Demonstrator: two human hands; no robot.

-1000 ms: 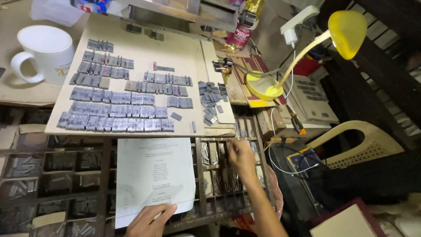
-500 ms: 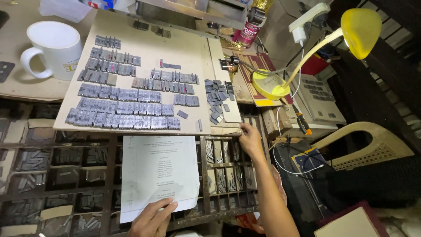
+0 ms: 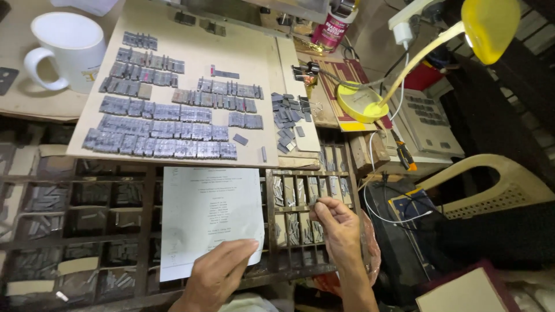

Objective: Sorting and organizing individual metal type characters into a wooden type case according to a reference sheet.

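At the lower centre of the frame the left hand [image 3: 217, 274] lies flat on the bottom edge of a printed sheet of paper [image 3: 209, 216], fingers spread and pressing it down over the wooden type case [image 3: 144, 231] rather than gripping it. Just right of it, the right hand [image 3: 338, 225] pinches a small metal type piece [image 3: 315, 203] between thumb and fingertips, held above the narrow compartments at the right end of the case. That piece is slim and only lightly nipped, so it could slip and fall into the wrong compartment among near-identical sorts, where it would be hard to pick out again. The sheet only rests across the case dividers; if the left hand lifts or drags, the paper may slide and hide the slots or lose its place. Above, on the tilted board [image 3: 173, 86], rows of set type [image 3: 159, 124] stand in loose lines, with a small heap of loose pieces [image 3: 287, 118] on the strip to their right; a brush from a sleeve or the carried piece could knock a row over. The white mug [image 3: 63, 49] at upper left sits just beside the board's edge, so a nudge to the board may disturb it.
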